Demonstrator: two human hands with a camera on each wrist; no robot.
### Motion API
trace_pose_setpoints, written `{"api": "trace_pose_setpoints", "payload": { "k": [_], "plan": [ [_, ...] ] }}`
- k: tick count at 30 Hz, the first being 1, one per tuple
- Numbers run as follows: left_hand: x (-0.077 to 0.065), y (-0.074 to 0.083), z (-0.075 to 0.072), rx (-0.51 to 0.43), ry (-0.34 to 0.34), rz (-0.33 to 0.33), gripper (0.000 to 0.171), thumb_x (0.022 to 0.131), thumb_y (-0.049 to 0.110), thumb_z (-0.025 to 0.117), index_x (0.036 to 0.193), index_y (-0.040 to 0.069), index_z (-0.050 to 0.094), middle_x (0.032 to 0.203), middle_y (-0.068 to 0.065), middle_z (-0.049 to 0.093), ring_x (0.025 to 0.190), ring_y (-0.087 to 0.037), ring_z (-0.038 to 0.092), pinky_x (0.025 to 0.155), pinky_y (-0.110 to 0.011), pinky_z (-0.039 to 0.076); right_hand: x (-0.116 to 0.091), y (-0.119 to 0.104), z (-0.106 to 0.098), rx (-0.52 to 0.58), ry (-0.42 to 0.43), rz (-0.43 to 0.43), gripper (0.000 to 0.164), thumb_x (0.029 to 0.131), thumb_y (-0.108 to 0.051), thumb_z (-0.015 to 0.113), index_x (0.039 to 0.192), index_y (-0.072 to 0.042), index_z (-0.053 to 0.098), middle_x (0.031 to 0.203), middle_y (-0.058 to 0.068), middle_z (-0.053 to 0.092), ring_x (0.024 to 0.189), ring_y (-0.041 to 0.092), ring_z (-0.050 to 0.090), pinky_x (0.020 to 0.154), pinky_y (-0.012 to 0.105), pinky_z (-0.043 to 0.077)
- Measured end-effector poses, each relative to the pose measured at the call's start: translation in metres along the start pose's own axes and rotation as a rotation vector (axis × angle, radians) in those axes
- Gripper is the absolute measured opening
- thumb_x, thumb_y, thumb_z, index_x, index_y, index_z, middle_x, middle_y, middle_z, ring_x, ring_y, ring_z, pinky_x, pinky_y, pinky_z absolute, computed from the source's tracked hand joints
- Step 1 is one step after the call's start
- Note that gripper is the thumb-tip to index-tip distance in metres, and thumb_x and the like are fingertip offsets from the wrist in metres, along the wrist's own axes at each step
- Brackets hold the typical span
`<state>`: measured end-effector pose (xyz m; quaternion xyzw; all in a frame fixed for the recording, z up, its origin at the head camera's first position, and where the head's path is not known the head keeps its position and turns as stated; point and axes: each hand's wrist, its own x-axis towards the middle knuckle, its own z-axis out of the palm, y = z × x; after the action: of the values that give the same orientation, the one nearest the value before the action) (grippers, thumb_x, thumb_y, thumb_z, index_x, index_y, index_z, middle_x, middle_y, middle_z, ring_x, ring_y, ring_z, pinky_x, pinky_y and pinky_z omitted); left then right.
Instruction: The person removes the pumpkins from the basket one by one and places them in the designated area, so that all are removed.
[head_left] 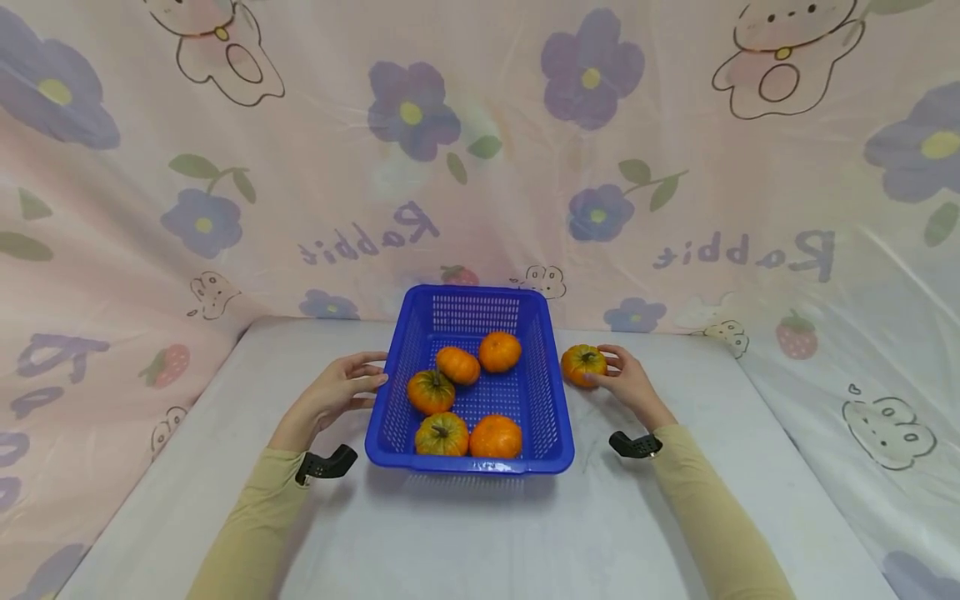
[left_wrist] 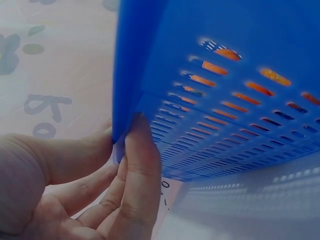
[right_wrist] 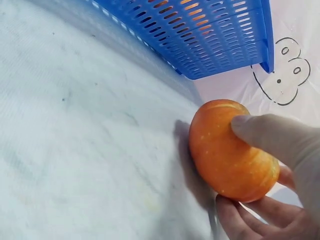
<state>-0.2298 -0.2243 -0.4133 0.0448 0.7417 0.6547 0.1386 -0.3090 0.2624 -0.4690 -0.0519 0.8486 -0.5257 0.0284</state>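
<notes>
A blue plastic basket [head_left: 562, 425] with slotted walls stands mid-table, holding several small orange pumpkins [head_left: 496, 437], some streaked with green. At its left side my left hand [head_left: 341, 390] grips the rim; in the left wrist view, thumb and fingers [left_wrist: 142, 175] meet the rim's edge from either side. Just right of the basket, my right hand [head_left: 626, 382] holds another small orange-green pumpkin [head_left: 582, 365]. The right wrist view has the thumb on one side of this pumpkin [right_wrist: 225, 155] and fingers beneath the other. Whether it touches the table cannot be told.
A white-covered table [head_left: 465, 542] lies under everything. Behind it and along both sides hangs a pale pink cloth [head_left: 510, 192] printed with flowers and rabbits. Each wrist carries a black camera mount [head_left: 327, 463].
</notes>
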Motion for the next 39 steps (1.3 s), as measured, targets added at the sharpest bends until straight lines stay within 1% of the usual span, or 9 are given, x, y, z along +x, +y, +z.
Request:
{"api": "trace_pose_setpoints", "payload": {
  "k": [8, 13, 15, 18, 20, 23, 29, 35, 39],
  "plan": [
    [0.0, 0.0, 0.0, 0.012, -0.001, 0.001, 0.056, 0.094, 0.012, 0.062, 0.144, 0.002, 0.037, 0.12, -0.021, 0.055, 0.094, -0.024, 0.061, 0.081, -0.038, 0.055, 0.003, -0.001, 0.004, -0.037, 0.031, 0.046, 0.071, 0.088, -0.018, 0.071, 0.146, -0.004, 0.032, 0.143, 0.029, 0.034, 0.123, 0.046, 0.043, 0.1, 0.052, 0.04],
    [-0.001, 0.0, 0.002, 0.002, 0.0, -0.004, 0.056, 0.094, 0.012, 0.062, 0.143, 0.002, 0.038, 0.12, -0.02, 0.055, 0.094, -0.025, 0.061, 0.081, -0.038, 0.055, 0.003, 0.001, 0.002, -0.044, 0.048, 0.049, 0.071, 0.088, -0.022, 0.071, 0.146, -0.003, 0.034, 0.143, 0.029, 0.035, 0.124, 0.045, 0.043, 0.1, 0.05, 0.04],
    [0.0, 0.0, 0.003, -0.001, -0.002, -0.005, 0.055, 0.094, 0.011, 0.062, 0.143, 0.002, 0.038, 0.121, -0.021, 0.055, 0.094, -0.025, 0.061, 0.081, -0.039, 0.055, 0.003, 0.001, 0.0, -0.038, 0.052, 0.049, 0.07, 0.089, -0.022, 0.07, 0.145, -0.001, 0.034, 0.142, 0.029, 0.035, 0.125, 0.045, 0.042, 0.101, 0.049, 0.039],
    [-0.001, 0.001, 0.004, -0.004, -0.001, -0.008, 0.055, 0.094, 0.01, 0.061, 0.143, 0.002, 0.038, 0.122, -0.021, 0.054, 0.094, -0.025, 0.061, 0.081, -0.038, 0.055, 0.004, 0.001, -0.001, -0.024, 0.059, 0.069, 0.068, 0.09, -0.023, 0.069, 0.143, 0.0, 0.035, 0.143, 0.028, 0.035, 0.127, 0.043, 0.039, 0.103, 0.05, 0.037],
    [-0.001, 0.001, 0.003, -0.01, -0.002, -0.009, 0.055, 0.095, 0.01, 0.061, 0.144, 0.002, 0.037, 0.123, -0.022, 0.053, 0.094, -0.024, 0.061, 0.081, -0.038, 0.055, 0.005, -0.001, -0.001, -0.017, 0.056, 0.077, 0.067, 0.091, -0.022, 0.068, 0.143, 0.001, 0.034, 0.144, 0.028, 0.033, 0.129, 0.043, 0.037, 0.104, 0.05, 0.035],
    [-0.001, 0.001, 0.002, -0.024, 0.015, -0.02, 0.055, 0.094, 0.01, 0.061, 0.143, 0.003, 0.038, 0.123, -0.022, 0.053, 0.094, -0.024, 0.061, 0.081, -0.038, 0.055, 0.007, -0.002, -0.001, -0.015, 0.051, 0.09, 0.067, 0.091, -0.023, 0.068, 0.144, 0.0, 0.033, 0.145, 0.027, 0.032, 0.13, 0.043, 0.036, 0.104, 0.05, 0.035],
    [0.001, 0.001, 0.002, -0.012, 0.023, -0.024, 0.057, 0.093, 0.013, 0.063, 0.144, 0.004, 0.038, 0.124, -0.021, 0.053, 0.095, -0.025, 0.061, 0.081, -0.038, 0.055, 0.008, -0.002, -0.005, -0.027, 0.044, 0.085, 0.069, 0.09, -0.024, 0.068, 0.145, -0.001, 0.033, 0.145, 0.028, 0.033, 0.129, 0.043, 0.037, 0.103, 0.05, 0.037],
    [0.001, 0.0, 0.002, -0.012, 0.019, -0.024, 0.057, 0.093, 0.013, 0.063, 0.144, 0.004, 0.038, 0.125, -0.021, 0.053, 0.096, -0.025, 0.061, 0.082, -0.039, 0.054, 0.003, -0.011, -0.013, -0.015, 0.017, 0.063, 0.069, 0.091, -0.022, 0.066, 0.145, 0.001, 0.031, 0.143, 0.03, 0.034, 0.128, 0.045, 0.038, 0.102, 0.051, 0.038],
    [0.001, 0.0, 0.001, -0.006, 0.015, -0.017, 0.056, 0.094, 0.013, 0.061, 0.144, 0.004, 0.037, 0.123, -0.021, 0.055, 0.095, -0.025, 0.061, 0.082, -0.038, 0.054, 0.002, -0.024, -0.019, 0.012, 0.025, 0.06, 0.066, 0.093, -0.023, 0.064, 0.145, 0.0, 0.032, 0.142, 0.029, 0.036, 0.128, 0.043, 0.038, 0.104, 0.052, 0.035]
  ]
}}
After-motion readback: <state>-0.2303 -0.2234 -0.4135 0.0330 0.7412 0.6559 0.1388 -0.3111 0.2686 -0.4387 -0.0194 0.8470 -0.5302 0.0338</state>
